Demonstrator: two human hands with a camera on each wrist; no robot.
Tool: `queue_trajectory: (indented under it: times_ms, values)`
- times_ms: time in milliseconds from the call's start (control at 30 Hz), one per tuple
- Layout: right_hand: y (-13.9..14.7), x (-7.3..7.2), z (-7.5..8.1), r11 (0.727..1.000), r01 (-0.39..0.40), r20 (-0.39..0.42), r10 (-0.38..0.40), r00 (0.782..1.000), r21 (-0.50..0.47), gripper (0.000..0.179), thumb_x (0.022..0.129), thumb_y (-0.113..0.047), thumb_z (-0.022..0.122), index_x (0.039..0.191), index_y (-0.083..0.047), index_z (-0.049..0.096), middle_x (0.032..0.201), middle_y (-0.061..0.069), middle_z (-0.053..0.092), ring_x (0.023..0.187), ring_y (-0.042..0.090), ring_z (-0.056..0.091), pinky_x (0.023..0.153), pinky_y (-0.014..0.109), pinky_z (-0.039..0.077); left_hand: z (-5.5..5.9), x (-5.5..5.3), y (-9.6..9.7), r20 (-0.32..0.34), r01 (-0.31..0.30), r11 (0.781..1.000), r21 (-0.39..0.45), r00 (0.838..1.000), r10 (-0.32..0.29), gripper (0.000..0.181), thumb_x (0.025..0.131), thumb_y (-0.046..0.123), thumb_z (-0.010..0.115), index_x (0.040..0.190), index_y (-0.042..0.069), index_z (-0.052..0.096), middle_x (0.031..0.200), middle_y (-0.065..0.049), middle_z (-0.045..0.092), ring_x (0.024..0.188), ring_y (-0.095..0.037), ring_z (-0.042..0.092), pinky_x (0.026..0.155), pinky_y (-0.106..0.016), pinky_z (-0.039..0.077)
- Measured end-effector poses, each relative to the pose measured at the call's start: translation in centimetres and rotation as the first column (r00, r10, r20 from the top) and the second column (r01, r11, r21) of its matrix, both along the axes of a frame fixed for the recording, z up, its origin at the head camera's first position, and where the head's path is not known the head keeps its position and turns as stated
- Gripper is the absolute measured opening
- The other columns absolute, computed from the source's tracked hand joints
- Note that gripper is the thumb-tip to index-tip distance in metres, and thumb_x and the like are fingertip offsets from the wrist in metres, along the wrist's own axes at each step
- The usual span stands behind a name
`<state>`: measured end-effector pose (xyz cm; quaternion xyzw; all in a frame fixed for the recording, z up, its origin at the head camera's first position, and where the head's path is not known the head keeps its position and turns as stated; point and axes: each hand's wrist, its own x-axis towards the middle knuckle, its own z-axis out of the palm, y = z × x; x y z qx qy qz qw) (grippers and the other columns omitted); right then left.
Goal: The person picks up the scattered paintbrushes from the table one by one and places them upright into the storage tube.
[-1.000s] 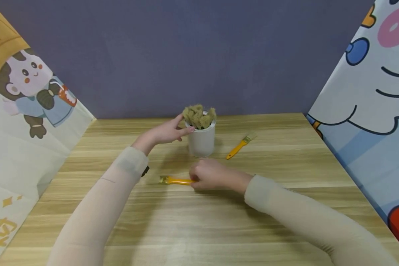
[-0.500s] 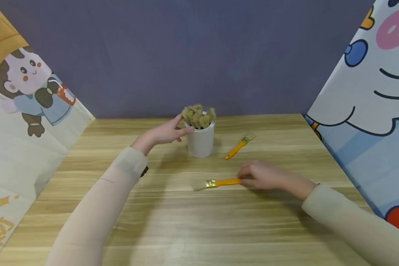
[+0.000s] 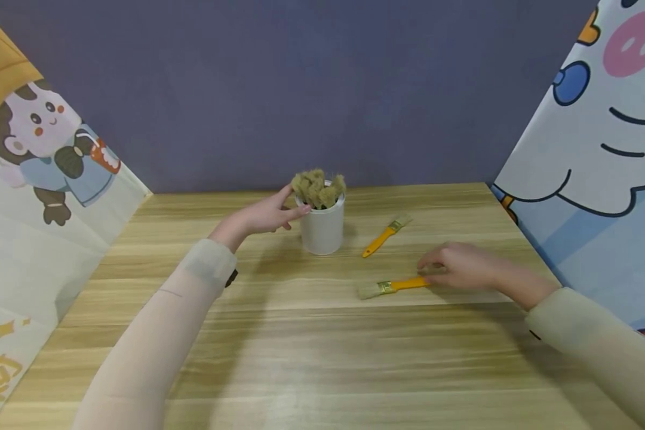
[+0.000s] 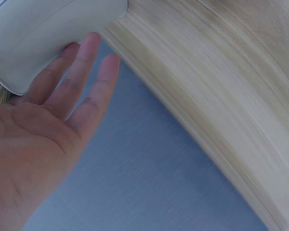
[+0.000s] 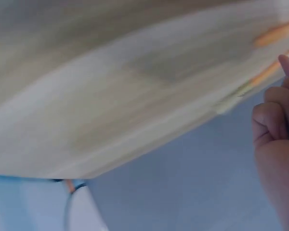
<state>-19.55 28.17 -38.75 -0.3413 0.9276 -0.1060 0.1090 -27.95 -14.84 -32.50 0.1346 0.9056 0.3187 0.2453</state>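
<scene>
In the head view a white pot, filled with tan fuzzy dried-plant tufts, stands upright near the back of the table. My left hand rests on its left side, thumb and forefinger spread along the rim. The left wrist view has the fingers of that hand fairly straight, their tips against the pot's wall. At the right, my right hand pinches the handle end of a paintbrush low over the table, pale bristles pointing left.
A second paintbrush with a yellow handle lies slanted on the wooden table, right of the pot. A dark wall stands behind the table's far edge. Cartoon-printed sheets rise along both sides.
My right hand has moved right with the paintbrush, from below the pot to the table's right side, and lately somewhat toward the back. The left hand stays at the pot.
</scene>
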Motion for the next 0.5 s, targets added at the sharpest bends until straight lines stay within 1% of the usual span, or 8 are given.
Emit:
queue_trajectory:
  times_ms: [33,100,133,167,233,333,400,500]
  values:
    - [-0.7,-0.1,0.3,1.000,0.008,0.028,-0.007,1.000,-0.013,0.027,0.099,-0.028,0.078,0.122,-0.016,0.079,0.113,0.004,0.080,0.094,0.021,0.076,0.079,0.042,0.065,-0.1,0.0,0.0,0.000,-0.002,1.000,0.003,1.000,0.002,0.104,0.101,0.076,0.048,0.170,0.033,-0.017,0.180,-0.015,0.017,0.135,-0.034,0.065,0.117,-0.063,0.049]
    - [-2.2,-0.2,0.5,0.999,0.011,0.078,-0.008,0.997,-0.037,0.034,0.098,-0.033,0.078,0.128,-0.017,0.077,0.099,0.001,0.077,0.081,0.012,0.068,0.069,0.034,0.059,-0.1,0.1,-0.1,0.001,-0.008,1.000,0.015,1.000,0.008,0.104,0.101,0.076,0.048,0.169,0.034,-0.017,0.179,-0.016,0.019,0.135,-0.034,0.065,0.117,-0.063,0.050]
    - [-2.9,-0.2,0.5,0.998,0.004,0.090,0.001,0.996,-0.055,0.036,0.098,-0.035,0.079,0.129,-0.018,0.077,0.098,-0.001,0.076,0.079,0.008,0.065,0.068,0.031,0.056,-0.2,0.1,-0.1,0.000,-0.009,1.000,0.020,1.000,0.009,0.103,0.101,0.076,0.048,0.169,0.034,-0.018,0.179,-0.016,0.020,0.135,-0.035,0.065,0.116,-0.063,0.050]
    - [-3.6,-0.2,0.3,0.997,-0.005,0.102,0.013,0.995,-0.072,0.039,0.097,-0.037,0.080,0.130,-0.018,0.076,0.092,-0.002,0.073,0.075,0.005,0.059,0.065,0.029,0.052,-0.2,0.1,-0.1,-0.001,-0.009,1.000,0.027,1.000,0.009,0.103,0.101,0.076,0.048,0.169,0.035,-0.018,0.178,-0.017,0.021,0.135,-0.035,0.065,0.116,-0.062,0.050]
    - [-4.8,-0.3,-0.2,0.994,-0.032,0.108,0.044,0.993,-0.107,0.041,0.095,-0.038,0.082,0.130,-0.017,0.076,0.089,-0.004,0.073,0.071,0.002,0.053,0.063,0.027,0.048,-0.3,0.1,-0.1,-0.002,-0.010,0.999,0.037,1.000,0.010,0.103,0.101,0.076,0.048,0.169,0.036,-0.018,0.178,-0.017,0.021,0.134,-0.035,0.066,0.116,-0.062,0.050]
    - [-6.0,-0.2,-1.1,0.989,-0.079,0.062,0.087,0.994,-0.121,0.040,0.093,-0.040,0.084,0.125,-0.017,0.078,0.105,-0.006,0.079,0.082,-0.001,0.063,0.072,0.026,0.055,-0.5,0.0,0.0,0.001,-0.012,0.999,0.052,1.000,0.012,0.103,0.101,0.076,0.048,0.169,0.036,-0.018,0.179,-0.017,0.019,0.134,-0.035,0.066,0.116,-0.062,0.050]
    - [-6.6,-0.2,-1.6,0.988,-0.106,0.043,0.111,0.993,-0.113,0.037,0.093,-0.040,0.084,0.121,-0.016,0.078,0.103,-0.007,0.078,0.081,0.001,0.063,0.071,0.027,0.055,-0.6,0.0,0.0,0.006,-0.012,0.998,0.062,1.000,0.012,0.103,0.101,0.075,0.049,0.169,0.036,-0.019,0.179,-0.018,0.018,0.134,-0.036,0.066,0.116,-0.062,0.050]
    - [-7.3,-0.2,-2.0,0.988,-0.119,0.022,0.122,0.992,-0.094,0.031,0.093,-0.038,0.083,0.115,-0.016,0.079,0.095,-0.009,0.075,0.077,0.002,0.059,0.067,0.026,0.052,-0.6,-0.1,0.0,0.015,-0.015,0.997,0.073,1.000,0.014,0.104,0.102,0.074,0.049,0.169,0.035,-0.020,0.179,-0.019,0.018,0.135,-0.037,0.065,0.116,-0.062,0.050]
